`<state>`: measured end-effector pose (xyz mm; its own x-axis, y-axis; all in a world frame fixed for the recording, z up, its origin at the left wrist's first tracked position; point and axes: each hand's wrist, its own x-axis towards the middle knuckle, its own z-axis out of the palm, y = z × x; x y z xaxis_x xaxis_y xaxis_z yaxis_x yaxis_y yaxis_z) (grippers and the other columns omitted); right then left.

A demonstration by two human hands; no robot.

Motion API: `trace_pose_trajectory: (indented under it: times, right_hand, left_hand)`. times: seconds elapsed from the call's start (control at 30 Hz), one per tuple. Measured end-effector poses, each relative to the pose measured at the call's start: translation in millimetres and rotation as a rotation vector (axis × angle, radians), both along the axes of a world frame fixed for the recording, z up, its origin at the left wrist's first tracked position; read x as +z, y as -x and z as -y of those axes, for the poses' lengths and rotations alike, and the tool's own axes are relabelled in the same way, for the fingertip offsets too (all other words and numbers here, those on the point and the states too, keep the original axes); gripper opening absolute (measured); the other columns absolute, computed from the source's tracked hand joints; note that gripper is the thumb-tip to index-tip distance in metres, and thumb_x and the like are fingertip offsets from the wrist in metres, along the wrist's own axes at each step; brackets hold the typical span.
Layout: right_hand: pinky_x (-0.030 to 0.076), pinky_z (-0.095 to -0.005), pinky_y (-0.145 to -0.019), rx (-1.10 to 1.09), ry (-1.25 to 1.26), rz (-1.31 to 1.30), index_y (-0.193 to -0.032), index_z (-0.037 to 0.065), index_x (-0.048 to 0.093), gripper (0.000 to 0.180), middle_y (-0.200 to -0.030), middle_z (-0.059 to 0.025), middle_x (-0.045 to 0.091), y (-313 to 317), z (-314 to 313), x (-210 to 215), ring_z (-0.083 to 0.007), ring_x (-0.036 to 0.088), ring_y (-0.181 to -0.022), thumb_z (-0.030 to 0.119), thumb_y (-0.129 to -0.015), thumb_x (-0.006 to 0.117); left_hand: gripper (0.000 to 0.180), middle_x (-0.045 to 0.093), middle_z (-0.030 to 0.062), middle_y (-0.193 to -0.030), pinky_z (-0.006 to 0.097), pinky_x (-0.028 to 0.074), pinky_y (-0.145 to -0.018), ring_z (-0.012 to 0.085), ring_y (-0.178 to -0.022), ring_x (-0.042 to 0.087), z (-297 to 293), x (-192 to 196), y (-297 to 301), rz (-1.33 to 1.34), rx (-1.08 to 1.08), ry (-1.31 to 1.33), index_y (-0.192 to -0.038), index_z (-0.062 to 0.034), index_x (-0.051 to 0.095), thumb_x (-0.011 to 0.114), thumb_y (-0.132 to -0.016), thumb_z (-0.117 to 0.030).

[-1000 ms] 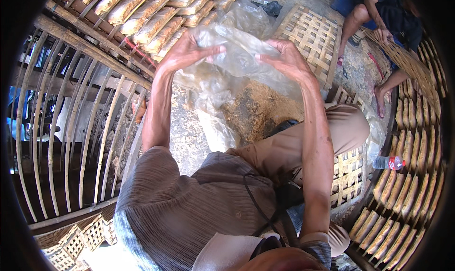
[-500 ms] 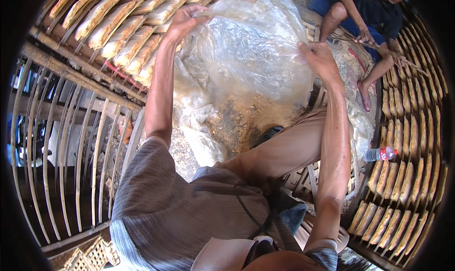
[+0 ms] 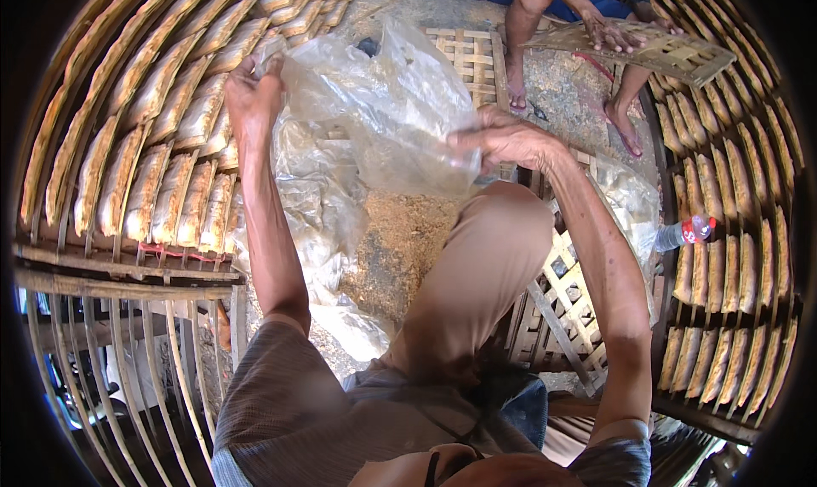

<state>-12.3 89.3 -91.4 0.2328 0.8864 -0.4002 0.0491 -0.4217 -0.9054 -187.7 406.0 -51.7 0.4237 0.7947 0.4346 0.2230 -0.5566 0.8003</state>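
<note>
A crumpled clear plastic sheet (image 3: pixel 383 104) hangs stretched between my two hands. My left hand (image 3: pixel 255 100) is closed on its upper left corner, beside the racks of pale, brown-edged pieces. At the sheet's right end, my right hand (image 3: pixel 502 138) grips the edge between thumb and fingers, above my bent knee. Below the sheet, brown crumbs (image 3: pixel 391 249) cover a patch of the floor. More crumpled plastic (image 3: pixel 315 206) lies to the left of that patch, under the raised sheet.
Slatted racks of pale pieces (image 3: pixel 170 189) rise on the left, and similar racks (image 3: pixel 715 274) on the right. A red-capped bottle (image 3: pixel 685 232) rests at the right rack. Across from me a seated person holds a woven panel (image 3: pixel 638 48). Woven lattice (image 3: pixel 570 291) lies beside my knee.
Both my hands have moved left, still holding the plastic sheet, and my right hand has come lower. My view has turned, and the other person's woven panel now shows broadside.
</note>
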Motion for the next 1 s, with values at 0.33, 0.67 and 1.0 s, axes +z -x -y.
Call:
trace_pose_trajectory:
  times: [0.33, 0.67, 1.0]
  right_hand:
    - [0.060, -0.0352, -0.067, -0.861, -0.266, 0.428, -0.117, 0.001, 0.068, 0.031, -0.097, -0.0079, 0.072, -229.7, -25.6, -105.5, -0.0189, 0.067, -0.071, 0.028, -0.101, 0.067]
    - [0.057, -0.0380, -0.067, -0.586, -0.012, 0.505, -0.131, 0.002, 0.064, 0.049, -0.106, -0.0081, 0.074, -154.0, 29.8, -267.1, -0.0168, 0.069, -0.088, 0.024, -0.090, 0.079]
    - [0.061, -0.0336, -0.054, -0.859, -0.086, 0.206, -0.095, -0.004, 0.073, 0.028, -0.085, -0.0166, 0.072, -155.7, -21.2, -215.3, -0.0208, 0.072, -0.075, 0.021, -0.083, 0.072]
  left_hand:
    - [0.086, 0.031, 0.0264, -0.163, 0.057, 0.018, -0.126, 0.0410, -0.150, 0.033, 101.8, -115.3, -143.1, -0.259, -0.415, -0.439, -0.163, -0.0015, 0.018, 0.057, -0.100, -0.046]
    - [0.070, 0.045, 0.0256, -0.154, 0.058, 0.026, -0.120, 0.0416, -0.146, 0.039, 83.4, -283.6, -149.8, -0.333, -0.261, -0.272, -0.152, -0.0006, 0.042, 0.060, -0.097, -0.041]
    - [0.055, 0.074, 0.0216, -0.113, 0.048, 0.053, -0.097, 0.0396, -0.112, 0.068, -49.4, -281.4, -145.4, -0.418, -0.082, -0.054, -0.119, -0.0055, 0.071, 0.079, -0.082, -0.045]
